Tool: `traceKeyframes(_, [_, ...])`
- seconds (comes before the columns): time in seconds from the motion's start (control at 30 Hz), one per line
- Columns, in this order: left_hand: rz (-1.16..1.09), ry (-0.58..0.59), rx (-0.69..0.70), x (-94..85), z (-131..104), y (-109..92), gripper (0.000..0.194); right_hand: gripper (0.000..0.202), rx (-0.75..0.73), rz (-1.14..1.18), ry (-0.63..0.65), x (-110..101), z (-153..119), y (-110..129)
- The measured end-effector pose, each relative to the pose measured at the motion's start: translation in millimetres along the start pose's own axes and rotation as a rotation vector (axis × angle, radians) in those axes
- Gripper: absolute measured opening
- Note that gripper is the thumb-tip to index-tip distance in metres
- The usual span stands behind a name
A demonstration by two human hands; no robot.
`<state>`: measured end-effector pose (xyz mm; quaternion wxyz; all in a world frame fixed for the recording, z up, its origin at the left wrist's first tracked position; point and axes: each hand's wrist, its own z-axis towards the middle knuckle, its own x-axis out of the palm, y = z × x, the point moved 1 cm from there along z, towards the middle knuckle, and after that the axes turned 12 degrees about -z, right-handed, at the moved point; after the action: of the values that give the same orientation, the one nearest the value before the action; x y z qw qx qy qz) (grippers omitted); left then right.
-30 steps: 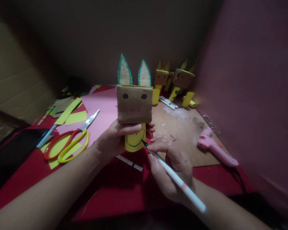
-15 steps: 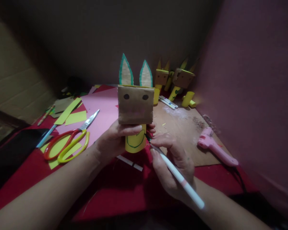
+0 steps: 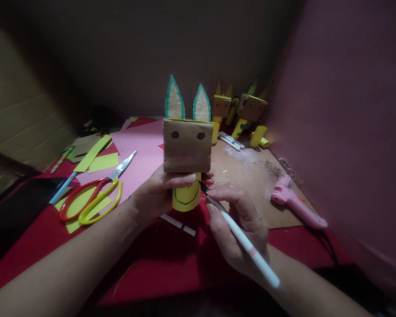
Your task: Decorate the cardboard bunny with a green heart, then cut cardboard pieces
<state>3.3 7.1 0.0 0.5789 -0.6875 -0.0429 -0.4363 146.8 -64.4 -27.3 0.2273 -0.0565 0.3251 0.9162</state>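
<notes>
Upright in the middle stands a paper puppet (image 3: pixel 187 152) with a brown box head, two dark eyes and pointed ears edged in teal. My left hand (image 3: pixel 158 189) is wrapped round its yellow tube body (image 3: pixel 186 203), thumb across the front and fingertips showing behind on the right. A dark curved line is drawn on the tube. In my right hand (image 3: pixel 239 224) is a white marker (image 3: pixel 251 248), pinched like a pen. Its dark tip is at the right edge of the tube, by the end of the line; I cannot tell if it touches.
Scissors (image 3: pixel 102 193) with red and yellow handles lie left on yellow and pink paper (image 3: pixel 138 141). A pink glue gun (image 3: pixel 297 202) rests on the cardboard (image 3: pixel 251 176) at right. Behind are markers (image 3: pixel 230 141) and more box-headed puppets (image 3: pixel 251 108). White strips (image 3: pixel 178 223) lie in front.
The puppet appears very slightly further right and lower. Both hands keep their hold, and the marker tip stays near the tube's right edge.
</notes>
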Motion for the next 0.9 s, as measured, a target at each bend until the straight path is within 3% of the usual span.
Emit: traceKeyframes(0.9, [-0.024, 0.017, -0.022, 1.6, -0.5, -0.4, 0.017, 0.028, -0.012, 0.011, 0.034, -1.5, -1.5, 0.8])
